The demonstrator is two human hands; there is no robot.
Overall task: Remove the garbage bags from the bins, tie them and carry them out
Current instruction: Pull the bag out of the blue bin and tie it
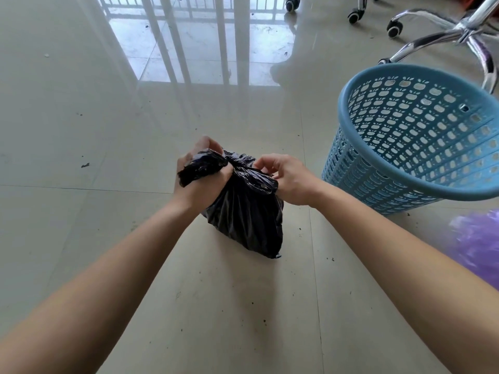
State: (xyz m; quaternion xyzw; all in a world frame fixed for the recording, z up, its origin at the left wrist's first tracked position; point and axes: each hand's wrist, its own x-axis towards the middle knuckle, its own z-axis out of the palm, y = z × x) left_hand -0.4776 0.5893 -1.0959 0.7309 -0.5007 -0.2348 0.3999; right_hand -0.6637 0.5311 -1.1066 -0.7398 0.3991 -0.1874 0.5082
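Garbage bag (248,220) — black, out of the blue bin (364,182), sits on the floor (108,130) between both hands. Left hand (201,182) fingers curl tight round the bunched top, right hand (289,182) fingers pinch the neck — likely mid-knot, holding it shut so nothing spills.

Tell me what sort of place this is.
Probably an office or study room: a glossy tiled floor, the wheeled chrome base of a swivel chair, and a blue plastic bin beside the black garbage bag that the left hand and right hand hold.
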